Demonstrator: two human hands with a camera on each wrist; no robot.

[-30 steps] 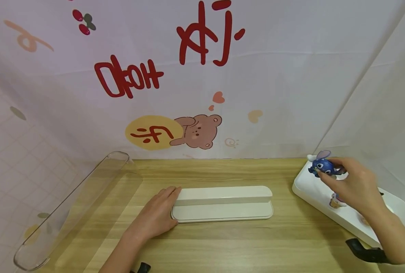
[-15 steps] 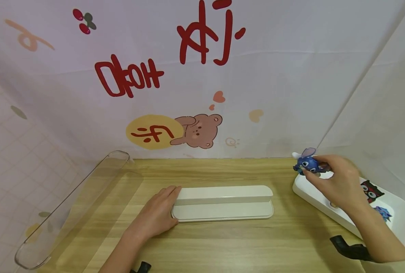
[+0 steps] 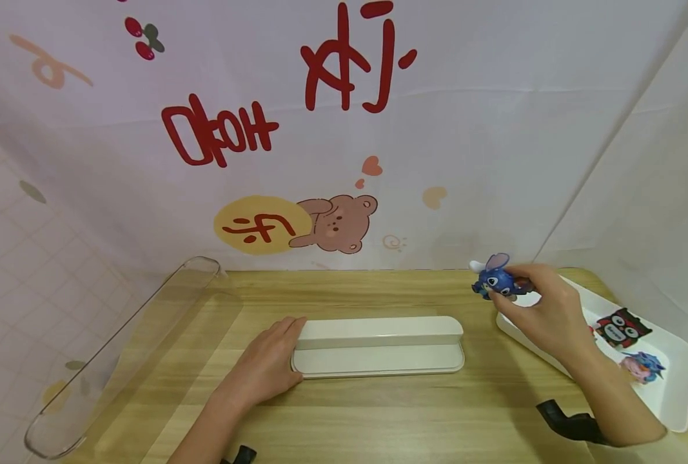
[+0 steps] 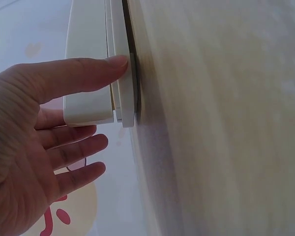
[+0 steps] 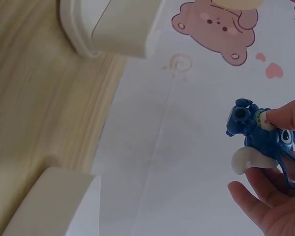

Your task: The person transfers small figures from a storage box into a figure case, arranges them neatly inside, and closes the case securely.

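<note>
two bare hands are at work before us, and each one has hold of something. with our right hand (image 3: 545, 317) we pinch a blue figurine (image 3: 496, 281) between thumb and fingers; from the right wrist we see the thumb pressed on its front, while the lower fingers spread loosely away from it. we have the figurine up in the air, above the far part of the wooden table (image 3: 378, 419), just beside the near-left corner of a white tray (image 3: 671, 399) and to the right of the cream stand (image 3: 377, 359). it has big ears, large white eyes and a pale rounded part that sticks out.

with our left hand (image 3: 269, 357) we grip the left end of that stand, the hand only partly closed: the thumb lies across its front edge and the other fingers reach round to the far side, fairly straight. the stand lies flat on the table, a raised ridge running along its back.

in the tray we find a dark owl figure (image 3: 622, 327) and a small blue-haired figure (image 3: 641, 367), with something red mostly hidden by our right wrist. well to our left is a clear container (image 3: 146, 351). behind everything we have a white cloth (image 3: 494, 161) printed with a pink bear (image 3: 344, 223) and red writing (image 3: 346, 58).
</note>
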